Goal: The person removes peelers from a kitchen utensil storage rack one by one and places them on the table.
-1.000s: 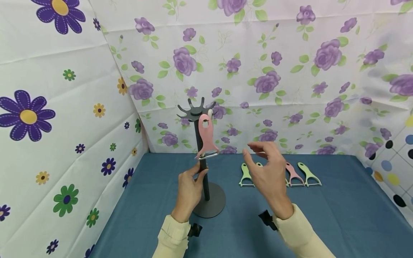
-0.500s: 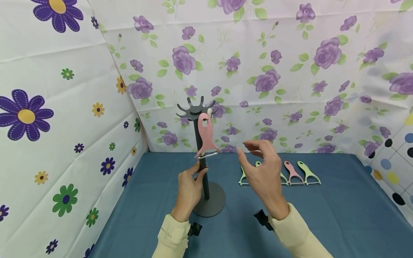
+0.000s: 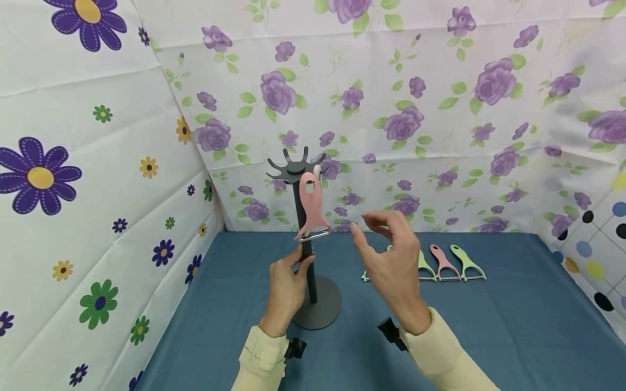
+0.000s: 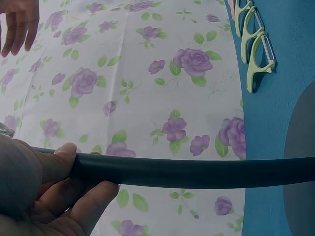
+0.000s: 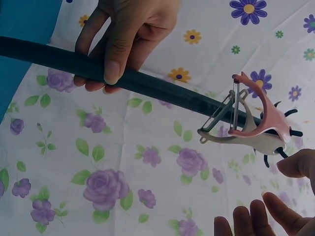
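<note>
My left hand [image 3: 288,288] grips the upright pole of a dark grey utensil stand [image 3: 312,285], thumb and fingers around it below the hanging peelers. From the stand's hooked top hangs a pink peeler [image 3: 311,205], blade downward. A whitish peeler [image 5: 268,143] hangs beside it, mostly hidden behind the pink one in the head view. My right hand [image 3: 395,260] is in the air to the right of the stand, thumb and fingers apart with nothing between them. In the right wrist view its thumb is near the hanging peelers, and contact is not visible in the head view.
Behind the right hand several peelers lie in a row on the blue cloth [image 3: 508,326], including a pink peeler [image 3: 444,263] and a green peeler [image 3: 468,264]; some are partly hidden. Flowered sheets [image 3: 440,119] rise at the back and sides. The stand's round base [image 3: 325,315] rests on the cloth.
My right hand has moved a little to the left, toward the stand, and now covers more of the left peelers in the row. The left hand keeps its grip; the hanging peelers stay put.
</note>
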A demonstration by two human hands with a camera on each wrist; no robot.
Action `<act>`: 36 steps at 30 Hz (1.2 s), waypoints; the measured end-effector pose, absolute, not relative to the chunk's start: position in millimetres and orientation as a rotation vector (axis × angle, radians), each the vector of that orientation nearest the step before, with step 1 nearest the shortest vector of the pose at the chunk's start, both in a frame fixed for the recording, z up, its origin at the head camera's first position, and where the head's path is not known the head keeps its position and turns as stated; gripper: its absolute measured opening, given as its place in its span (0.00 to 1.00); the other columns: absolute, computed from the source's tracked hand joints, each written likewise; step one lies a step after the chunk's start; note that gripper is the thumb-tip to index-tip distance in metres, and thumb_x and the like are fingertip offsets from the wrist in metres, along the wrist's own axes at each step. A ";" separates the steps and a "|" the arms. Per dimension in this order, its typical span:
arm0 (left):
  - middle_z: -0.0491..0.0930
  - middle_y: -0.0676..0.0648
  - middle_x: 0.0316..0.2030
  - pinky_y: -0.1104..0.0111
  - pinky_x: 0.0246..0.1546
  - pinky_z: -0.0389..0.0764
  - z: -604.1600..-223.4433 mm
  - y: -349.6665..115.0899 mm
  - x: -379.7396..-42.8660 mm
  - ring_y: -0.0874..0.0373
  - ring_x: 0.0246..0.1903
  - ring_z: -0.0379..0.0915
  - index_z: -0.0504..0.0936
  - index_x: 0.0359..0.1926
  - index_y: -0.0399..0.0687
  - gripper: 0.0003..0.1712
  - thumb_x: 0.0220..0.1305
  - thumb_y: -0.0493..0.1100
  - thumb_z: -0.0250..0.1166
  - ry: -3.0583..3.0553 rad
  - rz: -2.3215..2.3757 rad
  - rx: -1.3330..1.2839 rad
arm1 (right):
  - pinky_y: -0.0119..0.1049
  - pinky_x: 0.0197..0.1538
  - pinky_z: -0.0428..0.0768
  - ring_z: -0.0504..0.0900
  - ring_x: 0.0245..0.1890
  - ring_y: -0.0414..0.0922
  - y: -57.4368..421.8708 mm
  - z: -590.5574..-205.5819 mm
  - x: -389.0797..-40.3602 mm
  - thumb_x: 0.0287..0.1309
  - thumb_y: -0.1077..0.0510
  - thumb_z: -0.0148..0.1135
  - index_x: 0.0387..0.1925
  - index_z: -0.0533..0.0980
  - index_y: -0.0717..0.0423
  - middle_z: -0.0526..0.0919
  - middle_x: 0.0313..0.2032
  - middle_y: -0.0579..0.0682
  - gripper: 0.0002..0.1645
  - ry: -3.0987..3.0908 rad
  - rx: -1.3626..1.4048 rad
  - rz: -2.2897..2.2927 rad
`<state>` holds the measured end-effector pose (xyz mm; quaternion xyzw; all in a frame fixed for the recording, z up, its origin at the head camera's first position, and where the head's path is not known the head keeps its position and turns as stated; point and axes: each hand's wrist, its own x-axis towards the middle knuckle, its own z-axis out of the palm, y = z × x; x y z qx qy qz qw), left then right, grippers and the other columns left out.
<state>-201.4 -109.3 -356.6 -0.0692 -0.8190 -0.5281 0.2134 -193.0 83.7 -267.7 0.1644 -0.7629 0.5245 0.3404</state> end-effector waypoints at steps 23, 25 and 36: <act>0.88 0.41 0.51 0.54 0.48 0.88 -356.9 -109.4 -202.1 0.46 0.52 0.85 0.85 0.59 0.46 0.17 0.74 0.42 0.62 -2.261 -1.414 -0.224 | 0.45 0.58 0.86 0.81 0.47 0.44 62.8 -258.8 -187.8 0.59 0.52 0.76 0.51 0.81 0.54 0.82 0.46 0.51 0.21 -1.955 0.501 1.433; 0.87 0.41 0.52 0.54 0.48 0.88 -356.7 -109.1 -202.0 0.46 0.52 0.85 0.85 0.60 0.46 0.17 0.74 0.42 0.61 -2.262 -1.422 -0.224 | 0.45 0.58 0.86 0.81 0.48 0.44 60.5 -257.8 -187.0 0.58 0.52 0.76 0.51 0.81 0.54 0.82 0.46 0.51 0.21 -1.951 0.509 1.439; 0.87 0.40 0.52 0.54 0.48 0.88 -357.6 -109.6 -201.9 0.46 0.51 0.86 0.82 0.62 0.45 0.19 0.75 0.42 0.61 -2.271 -1.421 -0.219 | 0.47 0.58 0.85 0.80 0.49 0.45 45.2 -251.5 -182.0 0.58 0.51 0.76 0.53 0.80 0.54 0.81 0.47 0.52 0.24 -1.973 0.526 1.417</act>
